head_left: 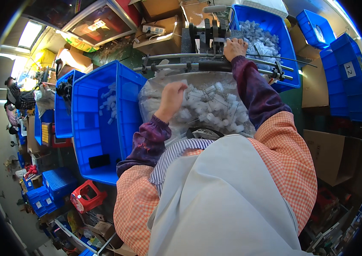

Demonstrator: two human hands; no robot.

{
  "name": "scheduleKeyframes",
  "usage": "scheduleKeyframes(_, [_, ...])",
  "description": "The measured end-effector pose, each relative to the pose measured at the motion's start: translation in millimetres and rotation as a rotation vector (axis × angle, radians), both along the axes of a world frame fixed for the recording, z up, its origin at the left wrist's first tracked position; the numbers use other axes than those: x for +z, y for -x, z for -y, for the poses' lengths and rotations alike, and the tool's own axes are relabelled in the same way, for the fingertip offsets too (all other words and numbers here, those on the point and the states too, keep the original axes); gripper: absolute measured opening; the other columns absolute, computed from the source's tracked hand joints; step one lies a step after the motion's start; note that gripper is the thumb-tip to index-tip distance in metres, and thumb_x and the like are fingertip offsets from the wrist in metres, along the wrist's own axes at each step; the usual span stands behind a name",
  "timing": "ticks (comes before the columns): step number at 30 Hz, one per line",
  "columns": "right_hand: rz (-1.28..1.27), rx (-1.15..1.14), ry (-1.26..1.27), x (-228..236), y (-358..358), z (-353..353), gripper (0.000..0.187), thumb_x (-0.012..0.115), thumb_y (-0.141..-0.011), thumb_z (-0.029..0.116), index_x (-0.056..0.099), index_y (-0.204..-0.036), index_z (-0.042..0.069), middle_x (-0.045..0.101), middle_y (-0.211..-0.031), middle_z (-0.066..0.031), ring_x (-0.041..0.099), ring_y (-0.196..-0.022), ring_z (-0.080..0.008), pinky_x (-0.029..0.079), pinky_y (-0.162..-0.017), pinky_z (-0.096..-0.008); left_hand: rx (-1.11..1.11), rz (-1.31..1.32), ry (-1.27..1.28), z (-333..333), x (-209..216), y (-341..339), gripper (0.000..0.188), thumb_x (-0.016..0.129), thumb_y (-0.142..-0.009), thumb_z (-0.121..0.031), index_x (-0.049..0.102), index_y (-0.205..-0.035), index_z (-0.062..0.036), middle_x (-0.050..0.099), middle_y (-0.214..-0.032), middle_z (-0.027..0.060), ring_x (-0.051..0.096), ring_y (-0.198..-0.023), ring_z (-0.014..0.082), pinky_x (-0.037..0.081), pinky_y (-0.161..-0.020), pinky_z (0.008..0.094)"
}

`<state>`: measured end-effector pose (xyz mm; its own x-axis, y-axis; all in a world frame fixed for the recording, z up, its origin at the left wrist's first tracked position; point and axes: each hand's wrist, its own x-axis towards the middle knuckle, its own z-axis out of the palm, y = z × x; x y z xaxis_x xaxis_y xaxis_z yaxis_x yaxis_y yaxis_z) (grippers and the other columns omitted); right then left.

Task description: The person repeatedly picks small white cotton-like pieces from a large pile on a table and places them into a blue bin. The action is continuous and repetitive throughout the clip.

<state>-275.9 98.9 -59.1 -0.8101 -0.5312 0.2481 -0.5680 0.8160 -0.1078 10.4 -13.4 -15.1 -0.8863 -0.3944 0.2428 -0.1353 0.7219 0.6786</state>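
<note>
Lying heaped at 2 o'clock: translucent-white cylindrical plastic pieces [215, 104], long axes pointing mixed ways. Left hand [172, 99], 12 o'clock, curled; right hand [236, 48], 1 o'clock, bent at dark metal machine [208, 35]. Cannot tell either's grasp.

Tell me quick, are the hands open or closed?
Left hand: fingers curled near the white plastic pieces; can't tell if it holds one.
Right hand: fingers bent at the black metal machine; can't tell if it grips anything.

A factory workshop: a metal machine [209, 35] stands beside a blue bin [290, 55] of small plastic parts [255, 33]. More blue crates [59, 182], it seems, crowd the distorted edge.
</note>
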Motion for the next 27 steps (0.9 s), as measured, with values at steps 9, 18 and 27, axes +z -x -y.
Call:
scheduleKeyframes(9, [0.118, -0.008, -0.134, 5.3, 52.7, -40.9, 0.023, 0.047, -0.081, 0.024, 0.060, -0.096, 0.014, 0.058, -0.108, -0.0116, 0.056, -0.100, -0.0293, 0.040, -0.083, -0.0447, 0.028, -0.180, -0.229, -5.4, 40.3, 12.0, 0.008, 0.059, -0.079, 0.001, 0.063, -0.085, -0.0015, 0.064, -0.081, 0.0054, 0.059, -0.069, 0.0089, 0.046, -0.063, 0.0211])
scheduleKeyframes(18, [-0.047, -0.184, 0.020, 48.3, 36.9, -96.9, 0.025, 0.052, -0.082, 0.029, 0.059, -0.097, 0.010, 0.062, -0.095, -0.0088, 0.061, -0.092, -0.0243, 0.046, -0.074, -0.0394, -0.071, -0.332, -0.851, -32.3, 31.0, 43.6, 0.007, 0.057, -0.080, 0.005, 0.059, -0.086, 0.0017, 0.062, -0.088, 0.0075, 0.057, -0.079, 0.0102, 0.047, -0.072, 0.0219])
scheduleKeyframes(27, [0.883, 0.748, 0.448, 53.6, -51.2, -56.8, 0.021, 0.053, -0.084, 0.011, 0.059, -0.102, 0.002, 0.063, -0.094, -0.0115, 0.059, -0.087, -0.0194, 0.045, -0.077, -0.0308, -0.029, -0.270, -0.766, -43.4, 27.0, 58.8, 0.024, 0.064, -0.076, -0.004, 0.057, -0.099, -0.0015, 0.059, -0.100, 0.0089, 0.056, -0.085, 0.0143, 0.046, -0.076, 0.0257])
